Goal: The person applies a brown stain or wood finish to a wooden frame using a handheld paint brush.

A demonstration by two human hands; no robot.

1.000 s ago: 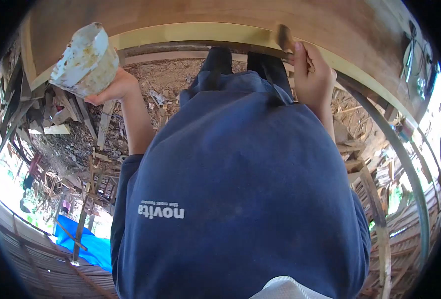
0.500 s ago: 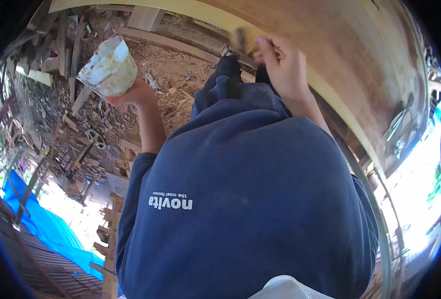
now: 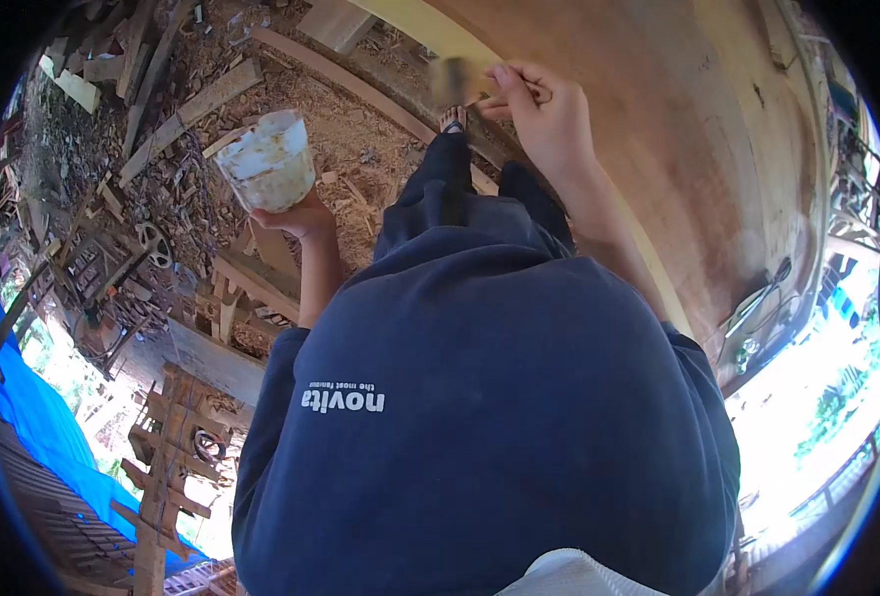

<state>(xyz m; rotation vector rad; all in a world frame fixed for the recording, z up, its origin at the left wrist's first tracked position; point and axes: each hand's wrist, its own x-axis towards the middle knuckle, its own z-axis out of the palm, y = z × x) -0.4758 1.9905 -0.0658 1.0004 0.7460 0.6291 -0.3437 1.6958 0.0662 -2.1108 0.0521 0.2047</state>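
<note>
My left hand (image 3: pixel 299 214) is closed round the lower side of a translucent white plastic tub (image 3: pixel 279 169), its wall smeared with yellow-brown stains. The tub leans a little, its mouth facing up and away from me. Out in front, my right hand (image 3: pixel 549 111) pinches a paintbrush (image 3: pixel 455 81), blurred by motion, with a dark band showing on it. The brush is beside the pale yellow edge (image 3: pixel 430 28) of a large curved wooden panel (image 3: pixel 658 129).
Wood chips and shavings (image 3: pixel 360 149) cover the ground. Planks (image 3: pixel 196 109) and a spoked wheel (image 3: pixel 155 243) lie to the left, with a blue tarp (image 3: pixel 37 407) beyond. My foot (image 3: pixel 453 119) is below the brush. A cable bundle (image 3: pixel 758 303) rests at the panel's right.
The tub and my left hand have shifted right and down in view. My right hand and the brush have moved slightly left. The whole view has turned a little.
</note>
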